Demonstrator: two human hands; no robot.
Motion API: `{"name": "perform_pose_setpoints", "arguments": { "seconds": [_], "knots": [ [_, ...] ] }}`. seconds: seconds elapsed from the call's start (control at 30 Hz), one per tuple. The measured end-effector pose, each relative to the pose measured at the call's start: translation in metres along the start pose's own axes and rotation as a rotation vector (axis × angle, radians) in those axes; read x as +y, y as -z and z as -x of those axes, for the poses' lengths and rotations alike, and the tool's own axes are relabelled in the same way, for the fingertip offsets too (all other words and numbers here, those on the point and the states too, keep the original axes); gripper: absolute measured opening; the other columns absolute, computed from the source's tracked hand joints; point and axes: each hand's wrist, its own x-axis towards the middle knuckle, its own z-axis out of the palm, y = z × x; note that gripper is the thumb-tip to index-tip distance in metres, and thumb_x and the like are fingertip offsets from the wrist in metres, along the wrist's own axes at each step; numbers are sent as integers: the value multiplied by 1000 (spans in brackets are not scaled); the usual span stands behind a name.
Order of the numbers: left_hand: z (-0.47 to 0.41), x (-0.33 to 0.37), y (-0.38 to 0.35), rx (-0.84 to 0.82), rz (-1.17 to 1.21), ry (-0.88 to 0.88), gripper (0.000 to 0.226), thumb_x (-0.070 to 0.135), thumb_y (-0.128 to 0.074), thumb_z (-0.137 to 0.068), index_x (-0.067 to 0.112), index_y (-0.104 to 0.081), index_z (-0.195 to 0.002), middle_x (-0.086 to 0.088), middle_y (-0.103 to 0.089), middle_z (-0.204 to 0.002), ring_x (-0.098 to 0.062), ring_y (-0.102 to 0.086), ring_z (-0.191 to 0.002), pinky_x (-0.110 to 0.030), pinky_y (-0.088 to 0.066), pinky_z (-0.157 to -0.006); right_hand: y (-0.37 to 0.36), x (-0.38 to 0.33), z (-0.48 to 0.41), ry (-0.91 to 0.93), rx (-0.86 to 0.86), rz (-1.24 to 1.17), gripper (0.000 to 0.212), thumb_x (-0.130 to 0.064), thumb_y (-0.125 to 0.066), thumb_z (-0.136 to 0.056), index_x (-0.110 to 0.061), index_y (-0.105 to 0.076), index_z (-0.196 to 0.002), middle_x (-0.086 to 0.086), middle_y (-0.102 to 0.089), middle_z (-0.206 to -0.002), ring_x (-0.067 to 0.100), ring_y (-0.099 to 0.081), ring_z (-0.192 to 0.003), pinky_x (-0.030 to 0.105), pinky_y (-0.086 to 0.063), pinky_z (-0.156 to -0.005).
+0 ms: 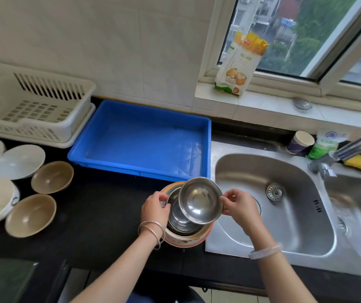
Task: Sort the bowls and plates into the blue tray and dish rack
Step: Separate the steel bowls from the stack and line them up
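Head view. Right hand (239, 207) pinches the rim of a tilted steel bowl (200, 200), raised over a stack of steel bowls (180, 223) in an orange-rimmed plate (188, 240) on the counter (101, 215). Left hand (155, 209) is curled on the stack's edge, seemingly steadying it. Blue tray (144, 136) and dish rack (33, 106) behind, both empty.

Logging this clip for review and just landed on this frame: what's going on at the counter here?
A person stands at a kitchen counter sorting dishes. The right hand pinches the rim of a small steel bowl, tilted above a stack of steel bowls nested in a pink-rimmed basin, which the left hand steadies. The blue tray and the white dish rack hold nothing yet. Two tan bowls and several white bowls wait on the left.
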Motion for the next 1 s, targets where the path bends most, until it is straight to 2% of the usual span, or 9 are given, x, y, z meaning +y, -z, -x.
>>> {"name": "perform_pose_setpoints", "arguments": {
  "seconds": [0.07,0.23,0.33,0.47,0.57,0.63,0.8,0.93,1.0],
  "knots": [
    [1,2,0,-1,32,1,13,10,-59,-85,21,-55,-90,0,-64,-97,-9,-57,-80,-20,-45,-69,2,0,1,0,15,-13,17,-7,-65,-84,-11,-61,-68,-2,-65,-54,9,-66,-46,26,-59,-57],
    [3,3,0,39,33,-5,12,9,-58,-86,19,-59,-93,6,-62,-89,-11,-60,-81,-22,-48,-67,2,1,5,9,19,-60,16,-3,-65,-82,-12,-65,-69,-6,-66,-48,7,-65,-45,14,-51,-45],
    [3,4,1,59,66,3,13,8,-58,-84,16,-63,-93,3,-66,-92,-11,-59,-80,-22,-48,-68,3,0,6,24,17,-81,19,-4,-65,-82,-16,-67,-68,-6,-68,-51,7,-66,-47,16,-54,-48],
    [2,5,13,89,174,15,14,7,-62,-81,19,-64,-87,4,-67,-85,-8,-60,-75,-14,-46,-62,7,-8,6,46,26,-128,16,-7,-68,-81,-17,-68,-69,-5,-69,-53,8,-67,-50,28,-60,-60],
    [-1,2,29,102,266,33,16,8,-66,-78,22,-63,-84,8,-65,-79,-13,-65,-80,-29,-57,-71,7,-22,6,94,17,-181,13,-8,-70,-79,-17,-69,-71,-2,-70,-55,9,-68,-53,24,-58,-57],
    [-4,-3,42,114,320,66,17,8,-67,-77,23,-63,-84,5,-67,-84,-15,-67,-83,-36,-59,-74,4,-34,7,126,-12,-213,11,-9,-71,-79,-18,-70,-73,-1,-72,-59,10,-69,-55,21,-56,-56],
    [-4,-27,76,177,448,148,25,5,-68,-77,29,-60,-76,9,-64,-82,-7,-64,-75,-21,-54,-53,-22,-62,7,166,-114,-221,7,-12,-73,-79,-18,-71,-75,0,-71,-59,10,-69,-56,18,-55,-54],
    [1,-58,103,277,552,255,25,0,-65,-77,24,-61,-73,6,-63,-80,-9,-63,-75,-24,-54,-53,-58,-77,0,209,-172,-129,2,-18,-72,-79,-18,-72,-77,-3,-70,-58,10,-68,-57,23,-57,-57],
    [3,-76,113,315,579,306,24,0,-65,-77,23,-61,-73,4,-64,-81,-10,-63,-75,-24,-54,-53,-82,-86,-5,225,-213,-80,6,-20,-70,-79,-22,-70,-74,-5,-70,-55,8,-68,-53,20,-56,-55]
  ]
}}
